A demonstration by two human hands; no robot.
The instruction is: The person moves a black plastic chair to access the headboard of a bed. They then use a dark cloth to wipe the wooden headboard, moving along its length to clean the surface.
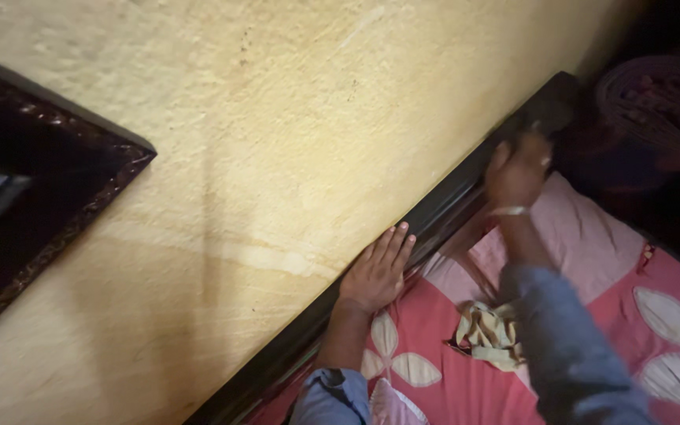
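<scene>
My left hand point(377, 270) lies flat with fingers together on the dark wooden headboard rail point(434, 212) that runs along the yellow wall point(293, 142). My right hand point(517, 169) is further up the same rail, blurred, its fingers curled at the rail's top edge; whether it holds anything cannot be told. A bracelet sits on that wrist. Below both arms is a bed with a red sheet with pale leaf shapes point(655, 315) and a pink pillow point(584, 236). A crumpled beige cloth point(488, 334) lies on the sheet between my arms.
A dark carved wooden frame point(57, 197) hangs on the wall at the left. A rolled dark patterned mat or rug point(659, 110) stands in the shadowed top right corner beside the bed.
</scene>
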